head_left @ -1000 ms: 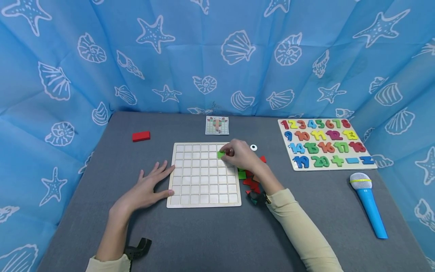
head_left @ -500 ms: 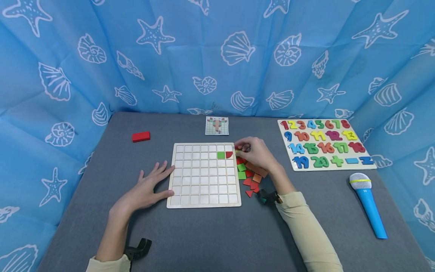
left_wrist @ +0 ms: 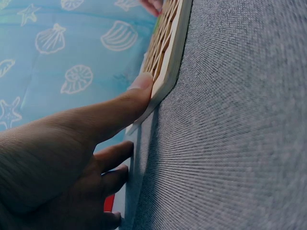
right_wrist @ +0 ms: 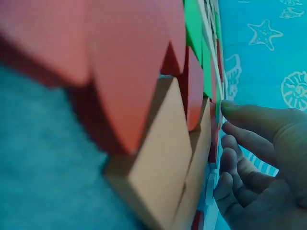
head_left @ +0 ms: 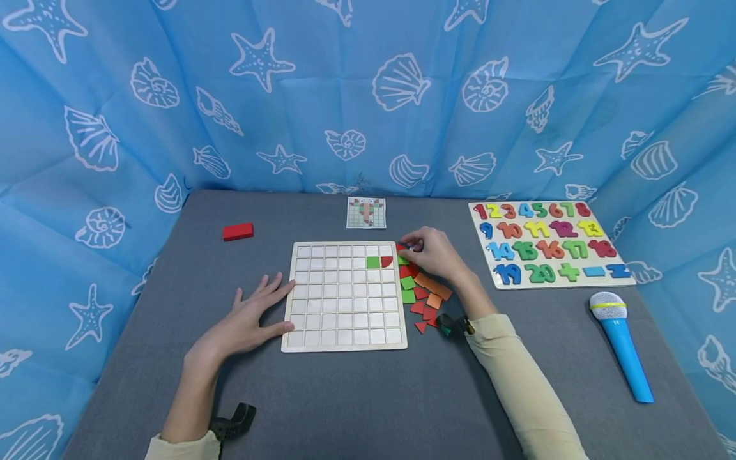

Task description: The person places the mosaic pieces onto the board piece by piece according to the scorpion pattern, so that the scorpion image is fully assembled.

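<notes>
A pale gridded board (head_left: 344, 351) lies on the table, holding a green square tile (head_left: 373, 262) and a red quarter-round tile (head_left: 387, 262) in its cells. My left hand (head_left: 247, 322) rests spread at the board's left edge, its thumb touching the rim (left_wrist: 168, 79). At the board's upper right, my right hand (head_left: 432, 254) pinches at a green tile (head_left: 402, 260) on the loose pile, partly covered by the fingers. In the right wrist view, thumb and fingers (right_wrist: 230, 109) meet the pile's far end. Red tiles (head_left: 430, 313), green tiles (head_left: 408, 296) and orange tiles (head_left: 434, 300) lie around.
A small pattern card (head_left: 366, 213) lies behind the board. To the left sits a red block (head_left: 238, 232). A number puzzle (head_left: 552, 246) and a blue toy microphone (head_left: 623, 345) occupy the right side. A blue shell-patterned curtain (head_left: 345, 96) surrounds the table.
My right hand has let go of the green square tile on the board and moved right to the loose pile. My left hand has stayed at the board's edge.
</notes>
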A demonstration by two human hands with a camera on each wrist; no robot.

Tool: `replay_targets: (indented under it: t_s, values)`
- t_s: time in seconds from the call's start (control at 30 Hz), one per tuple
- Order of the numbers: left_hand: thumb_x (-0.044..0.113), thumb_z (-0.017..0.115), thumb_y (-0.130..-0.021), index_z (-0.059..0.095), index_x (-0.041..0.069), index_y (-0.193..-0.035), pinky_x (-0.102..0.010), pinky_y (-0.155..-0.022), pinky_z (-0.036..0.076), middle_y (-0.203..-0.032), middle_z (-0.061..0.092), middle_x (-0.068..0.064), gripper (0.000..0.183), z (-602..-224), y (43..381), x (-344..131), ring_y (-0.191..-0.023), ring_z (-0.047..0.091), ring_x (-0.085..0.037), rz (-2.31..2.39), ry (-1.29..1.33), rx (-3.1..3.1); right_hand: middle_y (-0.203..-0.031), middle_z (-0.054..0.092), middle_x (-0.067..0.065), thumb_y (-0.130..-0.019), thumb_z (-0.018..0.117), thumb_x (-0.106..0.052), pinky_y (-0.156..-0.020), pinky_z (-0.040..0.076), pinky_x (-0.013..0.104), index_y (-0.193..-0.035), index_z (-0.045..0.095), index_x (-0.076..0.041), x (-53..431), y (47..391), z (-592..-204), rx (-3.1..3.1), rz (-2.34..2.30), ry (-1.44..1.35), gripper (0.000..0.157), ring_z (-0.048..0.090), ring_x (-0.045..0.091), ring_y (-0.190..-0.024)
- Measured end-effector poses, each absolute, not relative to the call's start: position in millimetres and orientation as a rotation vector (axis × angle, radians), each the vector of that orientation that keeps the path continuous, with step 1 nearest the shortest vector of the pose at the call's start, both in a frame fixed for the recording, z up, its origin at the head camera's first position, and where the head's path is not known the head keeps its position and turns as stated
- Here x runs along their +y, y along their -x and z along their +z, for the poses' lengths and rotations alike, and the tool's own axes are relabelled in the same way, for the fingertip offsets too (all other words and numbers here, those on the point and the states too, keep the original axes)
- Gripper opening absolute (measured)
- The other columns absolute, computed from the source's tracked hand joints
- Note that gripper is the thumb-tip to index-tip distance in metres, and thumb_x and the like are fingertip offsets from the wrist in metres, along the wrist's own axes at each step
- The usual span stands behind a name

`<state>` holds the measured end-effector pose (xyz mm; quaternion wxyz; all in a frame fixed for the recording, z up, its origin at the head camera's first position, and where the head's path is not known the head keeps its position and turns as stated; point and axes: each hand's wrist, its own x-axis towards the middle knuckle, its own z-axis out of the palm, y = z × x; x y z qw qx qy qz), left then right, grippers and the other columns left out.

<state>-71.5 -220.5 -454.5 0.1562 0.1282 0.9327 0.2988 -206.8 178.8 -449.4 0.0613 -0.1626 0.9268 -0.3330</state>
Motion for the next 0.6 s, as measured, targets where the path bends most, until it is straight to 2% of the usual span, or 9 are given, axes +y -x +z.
replay_targets:
  t_s: [0.3,0.53,0.6]
  values:
    - [0.043,0.081,-0.097,0.040,0.018,-0.170,-0.088,-0.122,-0.002,-0.178,0.024,-0.026,0.088,-456,71,-222,-0.167,0.012,-0.057,0.891,-0.379,2.664,-0.106,0.076,0.018,-0.099,0.078,-0.014,-0.078,0.054,0.032,-0.111,0.077,0.000,174,214,-445,2.748,-0.976,0.488,0.019,0.067,0.024,-0.089]
    - [0.061,0.076,-0.095,0.039,0.032,-0.170,-0.090,-0.120,-0.001,-0.179,0.027,-0.024,0.088,-479,74,-233,-0.166,0.015,-0.056,0.967,-0.464,2.695,-0.101,0.075,0.016,-0.100,0.074,-0.007,-0.077,0.055,0.031,-0.109,0.074,0.000,177,211,-443,2.723,-1.038,0.533,0.011,0.068,0.024,-0.088]
    - [0.063,0.076,-0.094,0.039,0.032,-0.169,-0.090,-0.120,0.000,-0.179,0.027,-0.024,0.089,-480,74,-235,-0.166,0.015,-0.057,0.971,-0.469,2.695,-0.102,0.076,0.016,-0.102,0.072,-0.007,-0.077,0.057,0.031,-0.110,0.075,-0.002,178,210,-443,2.720,-1.059,0.537,0.010,0.069,0.024,-0.089]
